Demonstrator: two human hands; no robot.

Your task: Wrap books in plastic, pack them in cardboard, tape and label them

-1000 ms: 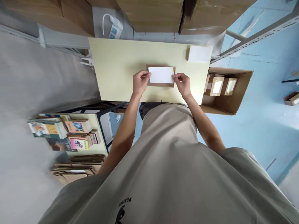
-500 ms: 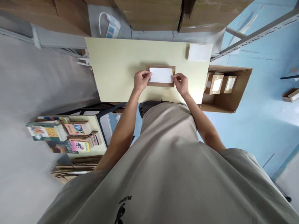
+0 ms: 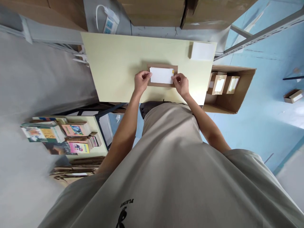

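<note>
A flat brown cardboard box (image 3: 162, 84) lies on the pale yellow table (image 3: 118, 66). On top of it sits a white card (image 3: 161, 75) with a small yellow mark at its right end. My left hand (image 3: 141, 81) pinches the card's left edge, fingers curled. My right hand (image 3: 181, 84) pinches the card's right edge beside the yellow mark. Both hands rest over the ends of the brown box.
A white block (image 3: 202, 50) sits at the table's far right corner. An open carton (image 3: 234, 98) with small windowed boxes stands to the right on the blue floor. A low shelf with books (image 3: 59, 134) is at lower left. A power strip (image 3: 108, 22) and big cartons lie beyond the table.
Both hands and the card have stayed on the brown box; the right hand has closed in slightly on the card's right edge. The view shifted a little.
</note>
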